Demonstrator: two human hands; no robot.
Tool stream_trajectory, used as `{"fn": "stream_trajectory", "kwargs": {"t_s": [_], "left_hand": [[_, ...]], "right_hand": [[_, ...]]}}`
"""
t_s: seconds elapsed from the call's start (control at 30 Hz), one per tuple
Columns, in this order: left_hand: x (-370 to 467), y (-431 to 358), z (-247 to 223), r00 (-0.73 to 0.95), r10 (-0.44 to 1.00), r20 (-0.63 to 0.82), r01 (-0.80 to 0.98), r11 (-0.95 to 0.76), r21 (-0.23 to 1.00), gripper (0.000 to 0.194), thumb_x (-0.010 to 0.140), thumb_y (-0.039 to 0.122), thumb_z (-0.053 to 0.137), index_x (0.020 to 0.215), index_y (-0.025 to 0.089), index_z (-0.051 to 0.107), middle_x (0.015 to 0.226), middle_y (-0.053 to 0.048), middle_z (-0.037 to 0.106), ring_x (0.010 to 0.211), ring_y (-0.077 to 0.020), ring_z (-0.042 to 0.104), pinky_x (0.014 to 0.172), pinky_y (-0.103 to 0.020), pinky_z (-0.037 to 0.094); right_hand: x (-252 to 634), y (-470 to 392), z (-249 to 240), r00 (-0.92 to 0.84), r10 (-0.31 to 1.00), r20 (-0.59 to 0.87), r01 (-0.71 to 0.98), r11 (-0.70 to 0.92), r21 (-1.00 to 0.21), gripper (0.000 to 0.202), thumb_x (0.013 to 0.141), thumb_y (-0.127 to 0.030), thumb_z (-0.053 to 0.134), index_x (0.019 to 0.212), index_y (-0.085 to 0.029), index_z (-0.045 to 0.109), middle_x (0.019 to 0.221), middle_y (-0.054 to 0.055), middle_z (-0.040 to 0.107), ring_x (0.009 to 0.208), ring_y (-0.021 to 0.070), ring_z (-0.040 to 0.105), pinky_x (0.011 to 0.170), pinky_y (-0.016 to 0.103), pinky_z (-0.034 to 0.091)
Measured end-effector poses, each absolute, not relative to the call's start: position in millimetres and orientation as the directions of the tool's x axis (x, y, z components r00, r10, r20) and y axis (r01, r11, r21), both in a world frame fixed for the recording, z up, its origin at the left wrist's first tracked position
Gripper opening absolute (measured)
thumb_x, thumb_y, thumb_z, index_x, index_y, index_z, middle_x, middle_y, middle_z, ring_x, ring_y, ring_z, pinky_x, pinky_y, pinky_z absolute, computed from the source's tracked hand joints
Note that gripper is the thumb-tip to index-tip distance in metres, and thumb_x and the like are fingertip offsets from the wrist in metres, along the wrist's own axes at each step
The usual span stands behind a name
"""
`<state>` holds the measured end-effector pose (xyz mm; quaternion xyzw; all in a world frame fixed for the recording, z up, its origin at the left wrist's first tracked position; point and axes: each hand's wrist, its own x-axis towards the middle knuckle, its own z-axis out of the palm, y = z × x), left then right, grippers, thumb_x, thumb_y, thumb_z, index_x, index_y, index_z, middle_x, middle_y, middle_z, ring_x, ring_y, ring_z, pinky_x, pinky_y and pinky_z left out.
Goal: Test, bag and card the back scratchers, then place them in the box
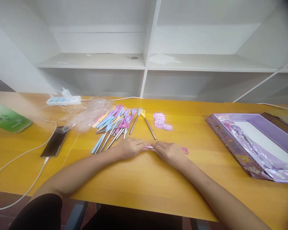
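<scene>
Both hands are closed on one pink back scratcher [185,150], held level just above or on the table. My left hand [131,149] grips its pink handle end, and my right hand [168,153] wraps over the metal rod. A short bit of the handle and rod shows between the hands; the pink claw sticks out past my right hand. Beyond my left hand lies a pile of back scratchers [115,123] with pink, purple, blue and yellow claws. A yellow-clawed back scratcher [149,126] lies apart from the pile, beside small pink printed cards [159,119].
A purple box [230,140] with plastic-wrapped items stands at the right. Leftward are clear plastic bags [91,111], a phone [54,142] with a white charging cable, a power strip [63,100] and a green bottle [9,118]. White shelves [146,64] rise behind the table.
</scene>
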<state>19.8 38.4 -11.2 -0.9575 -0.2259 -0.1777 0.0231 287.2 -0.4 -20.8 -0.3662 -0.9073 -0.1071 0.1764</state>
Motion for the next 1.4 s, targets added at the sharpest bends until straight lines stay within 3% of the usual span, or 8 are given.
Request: {"fn": "stream_trajectory", "kwargs": {"t_s": [0.13,0.27,0.43,0.63,0.73,1.4], "left_hand": [[25.5,34.1,-10.1,0.823,0.393,0.411,0.422,-0.906,0.020,0.036,0.114,0.036,0.039,0.107,0.020,0.071,0.081,-0.002,0.071,0.067,-0.0135,0.064,0.062,-0.028,0.044],[25.0,37.8,-10.6,0.781,0.421,0.461,0.474,-0.880,0.000,0.036,0.113,0.038,0.043,0.101,0.019,0.070,0.077,-0.002,0.068,0.064,-0.0145,0.062,0.059,-0.028,0.040],[17.8,48.5,-12.8,0.718,0.526,0.456,0.548,-0.831,0.096,0.032,0.113,0.037,0.044,0.110,0.020,0.071,0.087,-0.002,0.073,0.077,-0.0151,0.069,0.065,-0.028,0.044],[15.1,54.5,-12.8,0.711,0.523,0.470,0.529,-0.838,0.132,0.031,0.113,0.036,0.045,0.110,0.020,0.072,0.092,-0.001,0.077,0.082,-0.0149,0.071,0.069,-0.028,0.046],[14.1,55.7,-12.9,0.720,0.502,0.479,0.507,-0.852,0.131,0.031,0.113,0.035,0.046,0.108,0.020,0.072,0.091,-0.001,0.077,0.081,-0.0140,0.071,0.069,-0.027,0.046],[8.6,50.8,-20.0,0.827,0.386,0.409,0.444,-0.894,-0.056,0.027,0.112,0.034,0.045,0.103,0.020,0.067,0.084,-0.001,0.069,0.070,-0.0151,0.062,0.062,-0.029,0.039]], "right_hand": [[277.8,-1.5,-15.8,-0.671,0.628,0.394,0.693,0.721,0.031,0.031,0.115,-0.029,0.043,0.101,-0.019,0.070,0.076,0.002,0.067,0.061,0.0141,0.057,0.058,0.031,0.032],[298.3,8.4,-1.0,-0.670,0.638,0.379,0.682,0.731,-0.024,0.030,0.114,-0.035,0.047,0.102,-0.019,0.070,0.083,0.005,0.071,0.073,0.0175,0.065,0.070,0.031,0.040],[343.3,26.2,5.2,-0.603,0.680,0.418,0.745,0.666,-0.009,0.030,0.111,-0.037,0.052,0.092,-0.020,0.067,0.082,0.005,0.072,0.073,0.0193,0.065,0.077,0.034,0.043],[353.0,29.2,-3.2,-0.546,0.758,0.357,0.725,0.641,-0.252,0.023,0.111,-0.036,0.051,0.105,-0.023,0.068,0.095,0.005,0.076,0.081,0.0193,0.071,0.072,0.031,0.049],[347.3,26.3,-6.8,-0.541,0.758,0.365,0.699,0.646,-0.305,0.024,0.112,-0.035,0.049,0.106,-0.023,0.068,0.095,0.005,0.076,0.080,0.0191,0.072,0.070,0.030,0.051],[304.9,6.7,-23.1,-0.587,0.672,0.451,0.637,0.727,-0.254,0.016,0.111,-0.027,0.050,0.112,-0.022,0.065,0.094,0.005,0.075,0.075,0.0178,0.071,0.067,0.029,0.053]]}}
